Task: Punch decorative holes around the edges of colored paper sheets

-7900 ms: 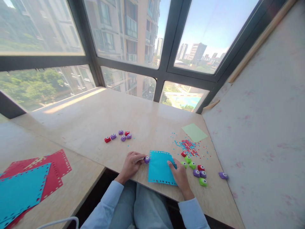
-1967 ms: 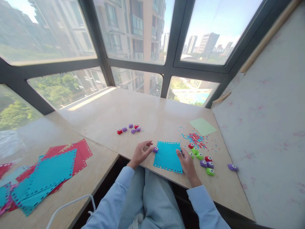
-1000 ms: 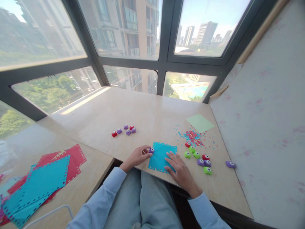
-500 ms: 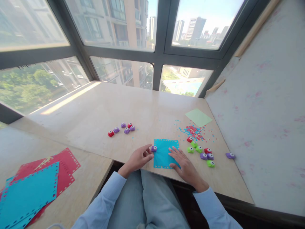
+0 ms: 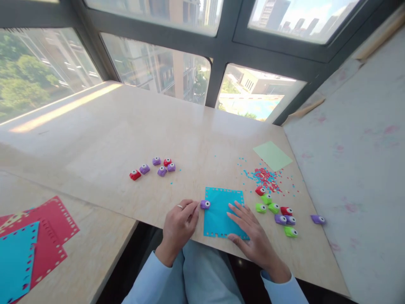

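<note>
While the right hand (image 5: 253, 236) is laid flat with its fingers spread on the blue paper square (image 5: 221, 211), nothing is gripped by it; the palm and fingers simply press the sheet's right part against the worktop (image 5: 126, 126). The sheet lies at the near edge of the worktop, and small holes are seen punched along its borders. At the sheet's left edge a purple punch (image 5: 205, 204) is seated, and it is touched by the fingertips of the left hand (image 5: 179, 223), whose fingers are drawn together around it; a ring is worn on one finger. Whether the punch is truly pinched or only touched cannot be told for certain.

Just to the right of the sheet a cluster of small punches (image 5: 275, 209) in red, green and purple is gathered, and one more purple punch (image 5: 317, 219) lies apart, farther right near the wall board. Beyond that cluster a scatter of red and blue paper bits (image 5: 265, 178) is spread, and behind it a pale green sheet (image 5: 272, 155) lies flat. Well to the left, another group of purple and red punches (image 5: 153, 166) is set out on the worktop. On a lower surface at the far left, red and blue perforated sheets (image 5: 34, 236) are stacked. Light blue sleeves are worn on both arms.
</note>
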### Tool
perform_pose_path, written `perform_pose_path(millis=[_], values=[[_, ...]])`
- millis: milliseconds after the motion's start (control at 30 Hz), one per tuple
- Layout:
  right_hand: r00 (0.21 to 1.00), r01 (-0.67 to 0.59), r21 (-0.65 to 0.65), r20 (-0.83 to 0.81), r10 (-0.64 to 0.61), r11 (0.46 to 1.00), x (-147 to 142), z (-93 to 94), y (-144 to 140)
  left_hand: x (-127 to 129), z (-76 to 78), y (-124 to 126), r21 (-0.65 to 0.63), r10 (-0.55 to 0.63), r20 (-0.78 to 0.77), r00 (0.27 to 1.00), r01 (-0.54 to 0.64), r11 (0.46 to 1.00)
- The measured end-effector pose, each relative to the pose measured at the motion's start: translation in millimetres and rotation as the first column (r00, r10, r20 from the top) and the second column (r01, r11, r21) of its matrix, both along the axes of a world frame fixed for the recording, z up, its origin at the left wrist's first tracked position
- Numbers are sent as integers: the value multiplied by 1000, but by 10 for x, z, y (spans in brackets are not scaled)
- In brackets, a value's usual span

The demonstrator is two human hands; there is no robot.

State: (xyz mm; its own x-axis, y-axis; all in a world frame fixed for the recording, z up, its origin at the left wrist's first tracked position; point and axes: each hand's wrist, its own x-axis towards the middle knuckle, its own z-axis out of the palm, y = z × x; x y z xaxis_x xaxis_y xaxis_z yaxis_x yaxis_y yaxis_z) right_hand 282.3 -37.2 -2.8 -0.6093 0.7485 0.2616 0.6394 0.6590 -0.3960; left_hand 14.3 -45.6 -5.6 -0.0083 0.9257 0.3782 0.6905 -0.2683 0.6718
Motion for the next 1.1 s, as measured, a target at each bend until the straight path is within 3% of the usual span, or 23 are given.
perform_pose_path(millis=[133, 367, 600, 733, 933, 1000, 1100], values=[[1000, -14, -3, 24, 14, 1000, 9, 34, -10, -1, 20, 17, 10, -27, -71, 997, 28, 1000], [997, -20, -53, 75, 23, 998, 10, 60, -35, -52, 21, 15, -144, -83, -143, 986, 62, 988], [998, -9, -90, 62, 15, 996, 3, 71, -45, -39, 45, 5, -110, -68, -85, 994, 59, 992], [999, 14, -109, -36, -18, 994, 1, 101, -38, -47, 93, 9, -203, -13, 42, 999, 21, 979], [972, 31, -116, -226, -57, 993, 13, 95, -23, -111, 248, 113, -446, 133, 379, 916, 55, 893], [932, 58, -97, -350, -89, 994, 19, 100, -30, -140, 321, 205, -555, 168, 395, 903, 89, 827], [845, 151, -87, -505, -174, 985, 27, 119, -56, -153, 424, 374, -683, 128, 368, 921, 175, 709]])
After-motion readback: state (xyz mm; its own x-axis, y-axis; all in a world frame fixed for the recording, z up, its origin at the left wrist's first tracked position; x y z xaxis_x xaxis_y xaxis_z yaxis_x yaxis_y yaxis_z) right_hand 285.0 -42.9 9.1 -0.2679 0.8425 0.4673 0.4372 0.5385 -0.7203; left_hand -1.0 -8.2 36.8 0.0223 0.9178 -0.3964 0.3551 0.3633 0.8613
